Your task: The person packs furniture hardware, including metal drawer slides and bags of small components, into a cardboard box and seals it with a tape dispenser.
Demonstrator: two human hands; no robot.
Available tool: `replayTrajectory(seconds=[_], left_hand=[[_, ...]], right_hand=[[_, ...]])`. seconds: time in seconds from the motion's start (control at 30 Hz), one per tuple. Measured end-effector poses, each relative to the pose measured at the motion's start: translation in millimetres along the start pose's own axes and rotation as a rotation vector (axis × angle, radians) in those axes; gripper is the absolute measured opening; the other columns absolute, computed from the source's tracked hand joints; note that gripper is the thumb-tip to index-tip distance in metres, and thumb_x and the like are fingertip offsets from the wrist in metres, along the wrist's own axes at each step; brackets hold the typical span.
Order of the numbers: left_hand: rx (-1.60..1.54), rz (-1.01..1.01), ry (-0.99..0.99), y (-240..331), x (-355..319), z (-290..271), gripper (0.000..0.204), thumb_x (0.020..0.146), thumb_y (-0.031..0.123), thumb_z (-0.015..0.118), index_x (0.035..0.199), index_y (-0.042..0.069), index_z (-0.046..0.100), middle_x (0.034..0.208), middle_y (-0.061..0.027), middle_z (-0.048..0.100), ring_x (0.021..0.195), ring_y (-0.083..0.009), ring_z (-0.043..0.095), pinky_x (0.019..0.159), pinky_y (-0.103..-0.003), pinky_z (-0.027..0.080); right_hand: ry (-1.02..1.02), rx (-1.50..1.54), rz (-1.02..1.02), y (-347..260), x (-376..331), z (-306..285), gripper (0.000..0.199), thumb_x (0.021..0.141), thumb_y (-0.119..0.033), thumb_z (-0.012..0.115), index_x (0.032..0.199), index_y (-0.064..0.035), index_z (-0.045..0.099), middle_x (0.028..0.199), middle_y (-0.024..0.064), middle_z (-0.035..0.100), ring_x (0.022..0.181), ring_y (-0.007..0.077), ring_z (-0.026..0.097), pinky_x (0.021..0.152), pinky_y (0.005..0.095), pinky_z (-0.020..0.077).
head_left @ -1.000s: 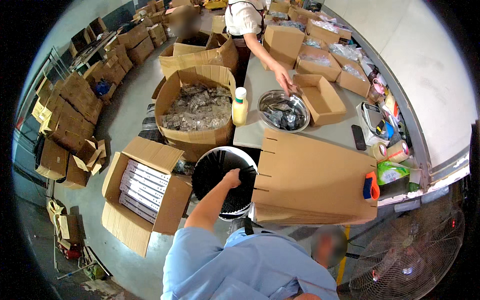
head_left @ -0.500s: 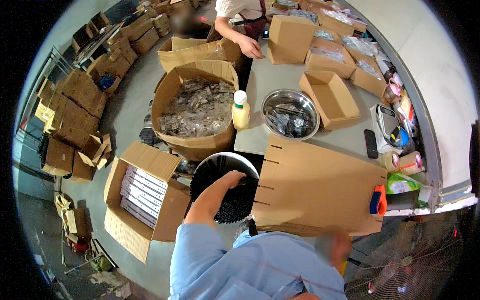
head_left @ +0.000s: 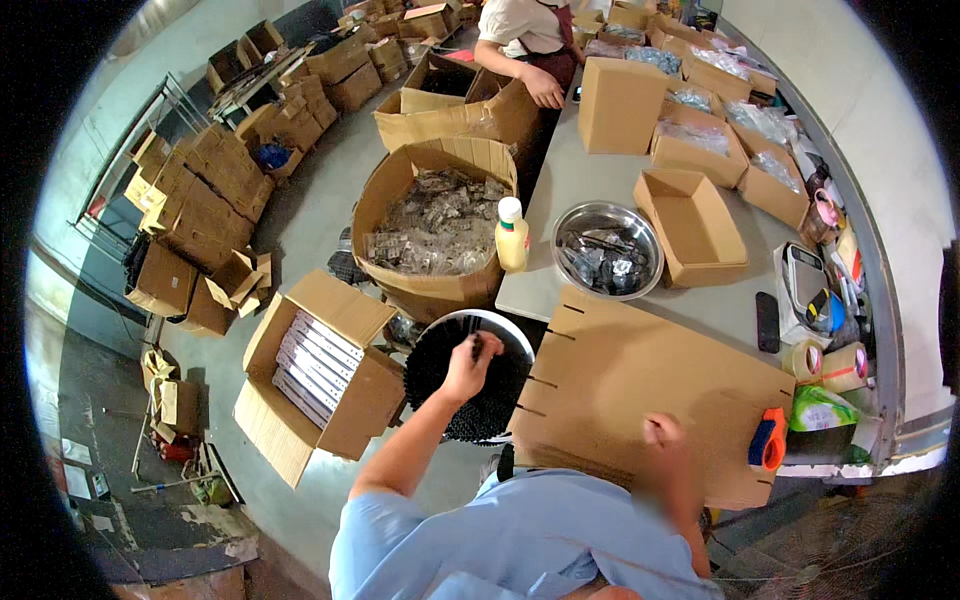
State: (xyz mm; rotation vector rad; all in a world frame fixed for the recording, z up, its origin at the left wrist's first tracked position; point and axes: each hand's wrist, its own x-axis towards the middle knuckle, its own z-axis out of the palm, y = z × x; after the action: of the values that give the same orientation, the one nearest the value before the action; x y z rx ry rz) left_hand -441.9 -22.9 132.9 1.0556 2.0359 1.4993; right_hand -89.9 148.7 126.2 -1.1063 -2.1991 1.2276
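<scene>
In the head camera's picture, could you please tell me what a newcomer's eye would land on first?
Probably the flat sheet of cardboard lying on the near end of the grey table, with the right hand resting on its near edge. Just left of it, the left hand lifts a small dark piece over a round bin of black parts. Beyond stands a big open carton of clear packets.

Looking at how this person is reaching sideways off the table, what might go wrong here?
The left hand holds a small dark piece over the round tub of black parts below table level; it might drop outside the tub onto the floor. The right hand rests on the flattened cardboard sheet, whose near edge seems to overhang the table; leaning on it could tip it. The orange tape dispenser on that sheet might then slide off.
</scene>
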Motion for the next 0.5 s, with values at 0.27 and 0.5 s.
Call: replayTrajectory(seconds=[0.27,0.5], left_hand=[[-0.946,0.713,0.344,187.5,-40.1,6.9,0.039,0.091,0.037,0.056,0.069,0.009,0.041,0.059,-0.0016,0.040,0.055,-0.0162,0.036,0.054,-0.032,0.033],[-0.657,0.282,0.114,119.3,-32.6,18.9,0.052,0.082,0.047,0.064,0.111,0.007,0.046,0.104,-0.0079,0.046,0.099,-0.0231,0.047,0.089,-0.037,0.038]], right_hand=[[0.029,-0.297,-0.954,-198.7,35.1,28.5,0.041,0.073,-0.010,0.068,0.112,-0.0109,0.057,0.112,0.0144,0.055,0.110,0.0367,0.049,0.093,0.0454,0.0399],[-0.308,-0.331,-0.510,-114.2,66.9,34.4,0.040,0.079,-0.003,0.056,0.119,-0.0106,0.052,0.110,0.0185,0.057,0.101,0.0397,0.054,0.084,0.0474,0.0434]])
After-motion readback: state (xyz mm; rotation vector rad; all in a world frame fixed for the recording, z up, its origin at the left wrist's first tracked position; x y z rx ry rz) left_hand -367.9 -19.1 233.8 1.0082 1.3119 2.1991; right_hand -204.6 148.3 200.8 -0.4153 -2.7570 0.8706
